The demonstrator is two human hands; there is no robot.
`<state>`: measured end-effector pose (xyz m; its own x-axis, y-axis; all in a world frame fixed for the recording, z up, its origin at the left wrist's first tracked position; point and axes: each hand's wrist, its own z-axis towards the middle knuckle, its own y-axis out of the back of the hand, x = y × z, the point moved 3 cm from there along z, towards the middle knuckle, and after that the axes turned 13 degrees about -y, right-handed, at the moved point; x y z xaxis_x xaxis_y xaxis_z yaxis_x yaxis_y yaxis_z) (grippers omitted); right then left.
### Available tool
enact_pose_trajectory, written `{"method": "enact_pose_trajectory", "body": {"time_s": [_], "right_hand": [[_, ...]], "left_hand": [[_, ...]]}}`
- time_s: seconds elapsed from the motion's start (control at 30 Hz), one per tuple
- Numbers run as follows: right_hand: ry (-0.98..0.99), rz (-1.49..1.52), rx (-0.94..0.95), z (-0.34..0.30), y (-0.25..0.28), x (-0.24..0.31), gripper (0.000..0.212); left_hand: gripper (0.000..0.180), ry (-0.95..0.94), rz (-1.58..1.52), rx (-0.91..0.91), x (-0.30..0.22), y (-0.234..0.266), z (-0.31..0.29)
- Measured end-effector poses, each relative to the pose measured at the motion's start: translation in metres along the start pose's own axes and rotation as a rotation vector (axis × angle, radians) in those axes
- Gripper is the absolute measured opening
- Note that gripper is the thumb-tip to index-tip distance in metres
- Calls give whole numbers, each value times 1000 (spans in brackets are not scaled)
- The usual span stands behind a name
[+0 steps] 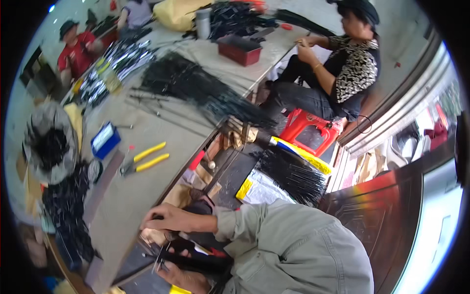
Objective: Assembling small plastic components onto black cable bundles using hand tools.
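At the table's near edge my right hand (169, 218) is closed, fingers bent together. A small dark bit shows at its fingertips, too blurred to name. Below it, my left hand (181, 277) is also closed, its fingers around something thin with a metallic glint that I cannot make out. Dark material (196, 260) lies across my lap beside the left hand. Farther up the table, pliers (144, 158) with yellow handles lie apart from both hands. A blue box (105, 140) stands beyond them.
A heap of thin black strips (188, 85) covers the table's middle, near a dark red tray (239, 50). A bag of black pieces (49, 142) stands at left. More black strips (289, 171) lie beside a red stool (308, 130), where a co-worker (338, 68) sits. Others work at the far end.
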<state>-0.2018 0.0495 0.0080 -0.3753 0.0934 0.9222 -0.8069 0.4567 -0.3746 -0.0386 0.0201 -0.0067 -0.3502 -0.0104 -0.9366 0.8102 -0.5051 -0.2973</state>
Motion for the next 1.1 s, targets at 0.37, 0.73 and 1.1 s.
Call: {"method": "enact_pose_trajectory", "body": {"time_s": [0.37, 0.73, 1.1], "right_hand": [[-109, 148, -273, -48, -13, -33, 23], [-15, 147, -222, -49, -18, -25, 21], [9, 209, -201, -50, -26, -26, 17]], "left_hand": [[54, -134, 497, -15, 2, -4, 12], [38, -110, 61, 33, 0, -12, 5], [35, -106, 38, -18, -2, -3, 5]]}}
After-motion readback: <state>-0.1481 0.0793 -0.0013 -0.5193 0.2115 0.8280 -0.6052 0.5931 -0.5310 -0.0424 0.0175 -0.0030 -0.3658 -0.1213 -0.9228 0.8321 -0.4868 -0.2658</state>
